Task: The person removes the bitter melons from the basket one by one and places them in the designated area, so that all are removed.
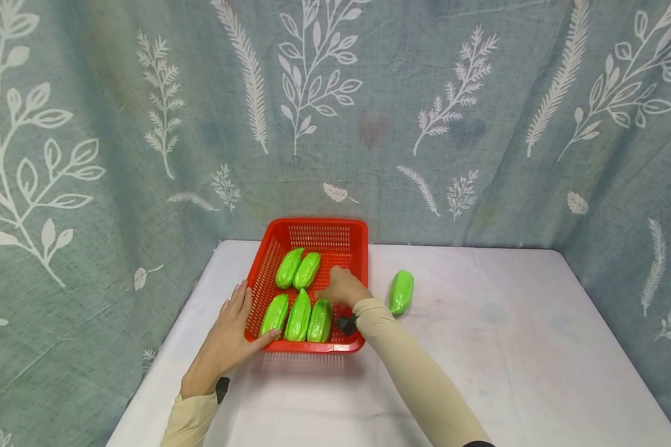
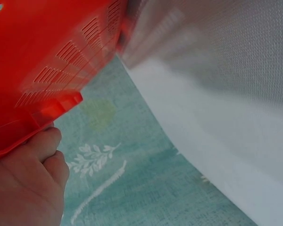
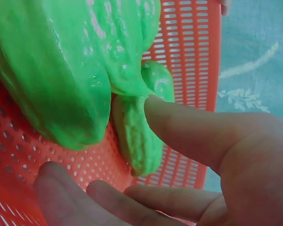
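A red plastic basket (image 1: 324, 346) holds several glossy green ribbed gourds. Three lie along its front: a left gourd (image 1: 274, 315), a middle gourd (image 1: 299, 316) and a right gourd (image 1: 320, 321); two more, one of them a far-left gourd (image 1: 289, 268), lie behind. My left hand (image 1: 229, 332) rests at the front-left corner, its straight fingers along the left rim and thumb across the front rim. Inside the basket, my right hand (image 1: 343, 288) reaches down with fingers spread and nothing between them. In the right wrist view, the thumb overlaps a gourd (image 3: 137, 136); whether they touch, I cannot tell.
Another green gourd (image 1: 401, 292) lies on the white table (image 1: 509, 347), right of the basket and beside my right forearm. A grey-green leaf-patterned curtain (image 1: 380, 124) hangs behind the table and along its sides. The basket stands near the back edge.
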The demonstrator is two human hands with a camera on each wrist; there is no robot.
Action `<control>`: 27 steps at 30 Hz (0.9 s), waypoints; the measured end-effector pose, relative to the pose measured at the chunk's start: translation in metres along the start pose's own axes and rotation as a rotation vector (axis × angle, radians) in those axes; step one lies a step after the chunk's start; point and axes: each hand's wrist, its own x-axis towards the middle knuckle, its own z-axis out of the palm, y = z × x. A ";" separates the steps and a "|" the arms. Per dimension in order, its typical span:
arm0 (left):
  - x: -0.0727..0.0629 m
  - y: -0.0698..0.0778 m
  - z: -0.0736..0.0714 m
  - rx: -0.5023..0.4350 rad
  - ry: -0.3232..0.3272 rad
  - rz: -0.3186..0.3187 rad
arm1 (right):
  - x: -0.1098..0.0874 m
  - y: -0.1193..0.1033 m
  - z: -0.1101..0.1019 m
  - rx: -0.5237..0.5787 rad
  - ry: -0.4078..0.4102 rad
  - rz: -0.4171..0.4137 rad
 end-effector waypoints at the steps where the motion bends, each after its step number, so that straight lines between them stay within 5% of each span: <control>1: 0.000 0.000 0.000 0.000 0.003 0.002 | -0.001 0.000 0.000 0.007 -0.002 -0.003; 27: 0.000 0.000 0.001 0.003 0.005 -0.002 | -0.001 0.003 0.009 -0.018 -0.079 0.013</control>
